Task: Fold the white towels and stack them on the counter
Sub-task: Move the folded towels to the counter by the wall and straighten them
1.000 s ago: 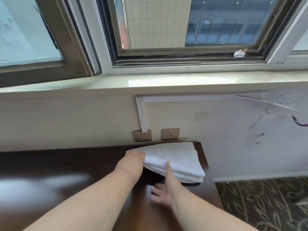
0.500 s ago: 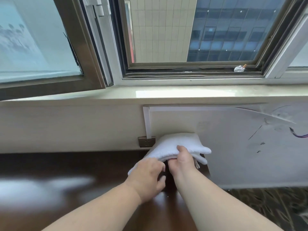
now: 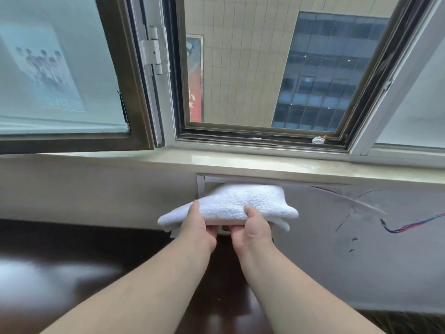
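A stack of folded white towels [image 3: 237, 202] hangs in the air above the dark wooden counter [image 3: 72, 256], just below the windowsill. My left hand [image 3: 201, 226] grips its near left edge, thumb on top and fingers underneath. My right hand [image 3: 252, 229] grips the near edge beside it in the same way. The two hands sit close together under the stack's front. The towels' far side is close to the wall.
A pale stone windowsill [image 3: 240, 165] runs across above the towels, with an open window [image 3: 265, 80] behind it. The left sash [image 3: 72, 92] swings inward. Coloured wires [image 3: 414, 224] stick out of the wall at right. Patterned carpet [image 3: 409, 321] lies beyond the counter's right end.
The towel stack lay on the counter a second ago. Both hands slid under its near edge, took hold and lifted it up toward the windowsill. The view tilted upward.
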